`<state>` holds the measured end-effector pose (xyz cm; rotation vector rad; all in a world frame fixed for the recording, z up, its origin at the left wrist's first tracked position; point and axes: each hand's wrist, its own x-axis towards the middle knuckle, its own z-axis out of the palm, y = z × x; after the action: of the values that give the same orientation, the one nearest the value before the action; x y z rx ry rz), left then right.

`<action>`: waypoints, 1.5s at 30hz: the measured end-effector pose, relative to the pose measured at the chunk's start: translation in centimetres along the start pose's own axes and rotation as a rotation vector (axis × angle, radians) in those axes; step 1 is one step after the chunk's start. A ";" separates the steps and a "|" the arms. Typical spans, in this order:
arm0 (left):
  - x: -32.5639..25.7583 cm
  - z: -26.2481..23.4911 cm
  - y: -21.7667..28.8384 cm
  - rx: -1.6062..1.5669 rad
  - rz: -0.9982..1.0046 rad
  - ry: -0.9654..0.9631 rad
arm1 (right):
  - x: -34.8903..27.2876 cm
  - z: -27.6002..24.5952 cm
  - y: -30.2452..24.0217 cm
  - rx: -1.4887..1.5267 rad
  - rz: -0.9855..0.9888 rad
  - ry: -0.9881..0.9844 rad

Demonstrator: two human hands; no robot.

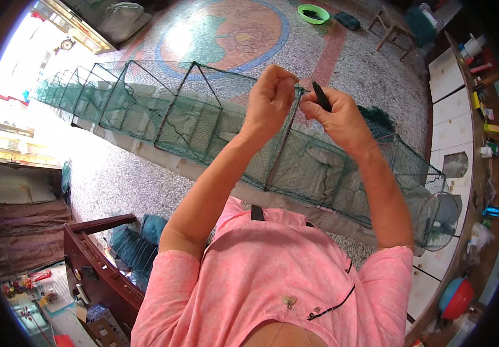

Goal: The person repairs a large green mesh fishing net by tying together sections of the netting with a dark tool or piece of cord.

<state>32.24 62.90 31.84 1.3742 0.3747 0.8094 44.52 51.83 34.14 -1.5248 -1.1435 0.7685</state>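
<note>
Green mesh, fine and see-through, makes up the long netting trap (203, 128), which stretches slantwise in front of the person, from the bright doorway on the left toward the white cabinets (451, 124) on the right, above a terrazzo floor (125, 182). Dark, slender frames divide it into bays; the nearest frame (283, 141) rises to a top corner lying between the two hands.

The hands are apart from each other. The left hand (270, 99) is curled closed, thumb against fingers; whether a thread or a bit of mesh is pinched there, I cannot tell. The right hand (342, 118) is closed around a slim black tool (321, 97), its tip pointing up and away; its exact kind is unclear.

The trap should handle as light for its length: the mesh limp and likely to snag or tear if pulled by single strands, the frames stiffer but apt to swing or fold together. A frame bar or corner looks the surest hold, with loose mesh gathered in a soft pinch beside it.
</note>
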 end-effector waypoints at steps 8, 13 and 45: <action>-0.3 -0.6 0.6 -0.056 -0.177 -0.011 | 0.0 -1.8 -1.2 0.271 -0.005 0.155; -0.3 -0.4 0.6 -0.143 -0.180 -0.014 | 0.2 -0.7 -0.7 0.259 -0.036 0.218; -0.7 -0.7 -0.2 -0.095 -0.135 -0.106 | 0.1 0.2 -0.3 0.110 -0.058 0.186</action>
<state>31.33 62.95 31.34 1.2829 0.3385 0.6325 44.28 52.00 34.40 -1.4334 -0.9878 0.6264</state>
